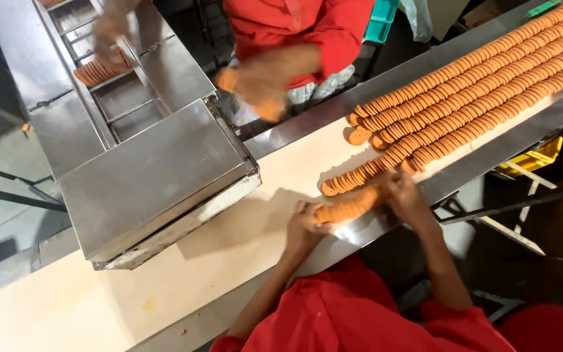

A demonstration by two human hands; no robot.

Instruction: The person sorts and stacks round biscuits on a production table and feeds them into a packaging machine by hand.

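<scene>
My left hand (304, 225) and right hand (404, 195) clamp a biscuit stack (348, 207) endwise, beside the conveyor belt's (281, 176) steel edge.

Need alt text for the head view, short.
Two hands, left and right, hold a stack of round biscuits between them at the edge of a cream belt. Biscuit rows fill the belt; a co-worker in red opposite handles more.

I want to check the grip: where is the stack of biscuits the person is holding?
In the head view, the biscuit stack lies on its side between the left hand and right hand, at the belt's near edge, just below the biscuit rows.
</scene>
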